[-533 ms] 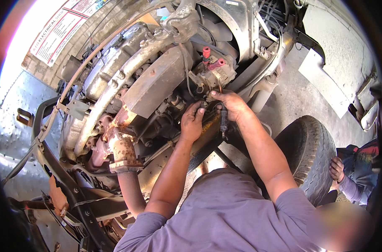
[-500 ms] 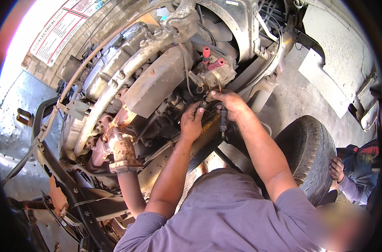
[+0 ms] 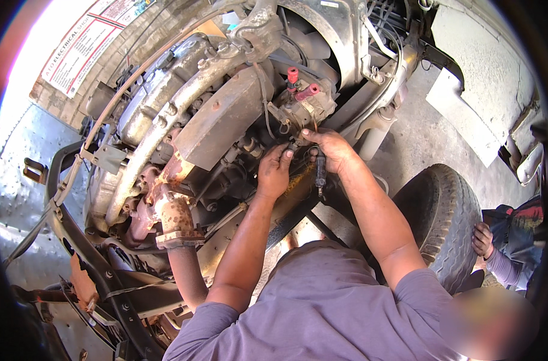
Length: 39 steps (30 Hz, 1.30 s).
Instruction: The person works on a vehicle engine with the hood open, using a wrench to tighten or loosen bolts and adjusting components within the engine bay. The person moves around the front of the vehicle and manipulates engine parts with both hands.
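Left hand (image 3: 274,171) raised against the engine, fingers curled and grease-darkened, fingertips pressed to a small fitting just under the pump; whether anything is gripped, impossible to tell. Right hand (image 3: 333,150) just beside it, thumb and forefinger pinched at the same spot, other fingers loosely bent over a slim dark tool (image 3: 320,171) hanging downward from the palm. Directly above both hands, touching the fingertips: a compact grey cast-metal pump (image 3: 301,108), lumpy and grimy, topped by two red cylindrical plugs (image 3: 299,84). To the left, a flat, rust-speckled metal cover (image 3: 219,123) and a long ribbed pale manifold (image 3: 159,150), dusty and curved. Lower left, a rusty orange exhaust flange (image 3: 176,219), pitted and flaking. Dark steel frame rail (image 3: 99,268) crossing beneath. To the right, a worn black tyre (image 3: 445,222) with cracked tread on grey concrete. At far right, another person's hand (image 3: 482,239) near the tyre.
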Motion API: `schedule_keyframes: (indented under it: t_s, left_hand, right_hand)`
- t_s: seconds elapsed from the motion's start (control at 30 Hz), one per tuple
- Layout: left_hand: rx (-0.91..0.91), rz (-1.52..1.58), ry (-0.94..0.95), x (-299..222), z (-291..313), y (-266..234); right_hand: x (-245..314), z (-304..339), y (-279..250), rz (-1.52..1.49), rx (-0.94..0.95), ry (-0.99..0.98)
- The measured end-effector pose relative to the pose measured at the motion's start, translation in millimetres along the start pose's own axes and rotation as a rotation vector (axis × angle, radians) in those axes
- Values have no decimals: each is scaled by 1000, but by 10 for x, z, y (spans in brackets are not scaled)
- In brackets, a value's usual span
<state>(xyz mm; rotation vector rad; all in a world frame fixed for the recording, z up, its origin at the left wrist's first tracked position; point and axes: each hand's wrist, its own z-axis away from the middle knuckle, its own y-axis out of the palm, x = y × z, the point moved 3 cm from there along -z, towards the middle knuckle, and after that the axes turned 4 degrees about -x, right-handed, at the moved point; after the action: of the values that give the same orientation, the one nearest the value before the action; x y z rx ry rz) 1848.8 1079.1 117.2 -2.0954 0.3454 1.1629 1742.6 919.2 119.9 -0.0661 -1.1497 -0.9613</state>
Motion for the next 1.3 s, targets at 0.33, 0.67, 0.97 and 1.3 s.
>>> schedule_keyframes:
  t_s: [0.33, 0.67, 0.97, 1.3]
  left_hand:
    - [-29, 107, 20, -5, 58, 13]
    - [-35, 247, -18, -10, 14, 49]
    - [-90, 107, -104, -81, 8, 44]
    - [-75, 74, -148, -206, -55, 44]
  right_hand:
    - [93, 51, 54, 34, 45, -39]
    - [91, 23, 37, 24, 22, -42]
    - [110, -21, 11, 138, 5, -136]
    - [180, -17, -1, 277, -4, -228]
